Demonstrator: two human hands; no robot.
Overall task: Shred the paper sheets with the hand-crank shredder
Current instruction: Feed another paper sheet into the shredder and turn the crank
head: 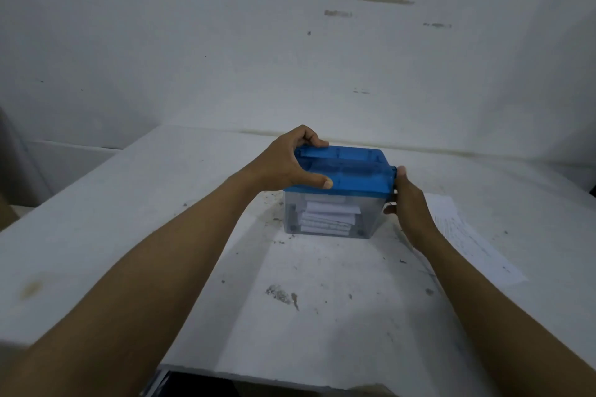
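The left hand [283,164] grips the left end of the shredder's blue top [351,171], thumb on the near face and fingers curled over the far edge. The right hand [409,203] is against the right end, but its grip cannot be told. The clear bin [367,216] below the thumb holds shredded paper [325,219]. Paper sheets [461,229] lie beneath the right wrist on the table [129,219].

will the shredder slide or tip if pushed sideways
Probably light: the shredder is thin plastic holding only paper scraps. Its flat base on the table suggests sliding, not tipping. The left hand gripping its top likely steadies it.
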